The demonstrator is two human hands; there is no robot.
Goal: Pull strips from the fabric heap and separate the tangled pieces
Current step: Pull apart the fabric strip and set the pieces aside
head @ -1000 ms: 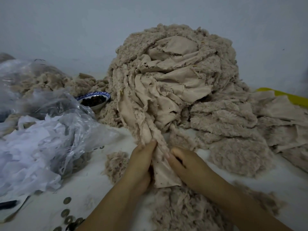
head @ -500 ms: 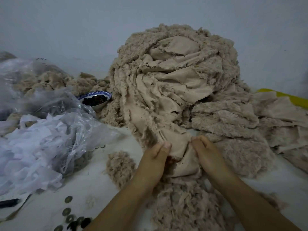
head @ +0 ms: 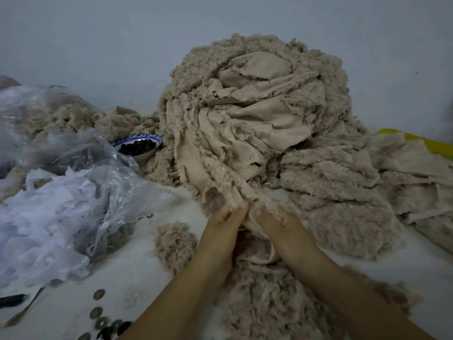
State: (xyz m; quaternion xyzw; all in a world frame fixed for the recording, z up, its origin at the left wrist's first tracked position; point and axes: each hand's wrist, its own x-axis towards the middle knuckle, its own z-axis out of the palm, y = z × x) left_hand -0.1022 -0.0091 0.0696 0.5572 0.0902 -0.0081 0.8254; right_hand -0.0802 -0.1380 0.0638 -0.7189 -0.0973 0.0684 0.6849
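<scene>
A tall heap of beige fuzzy fabric strips [head: 257, 114] rises in the middle of the white table, smooth backing showing among the fluffy sides. A bundle of strips [head: 220, 182] hangs down from the heap toward me. My left hand [head: 220, 236] pinches this bundle at its lower end, thumb and fingers on the cloth. My right hand [head: 284, 231] grips the same bundle just to the right, its fingertips buried in the fuzzy edge. Loose pulled strips [head: 269, 295] lie piled beneath my wrists.
A crumpled clear plastic bag [head: 73, 187] with white scraps fills the left side. A blue-rimmed bowl of dark pieces [head: 138, 147] stands behind it. Round metal rings [head: 103, 320] lie near the front edge. A small fluff clump [head: 175, 241] sits left of my hands; a yellow object [head: 426, 143] shows far right.
My hands had spread apart along the cloth half a second ago; now they have closed together again, gripping the hanging bundle close to each other, slightly higher on the strips.
</scene>
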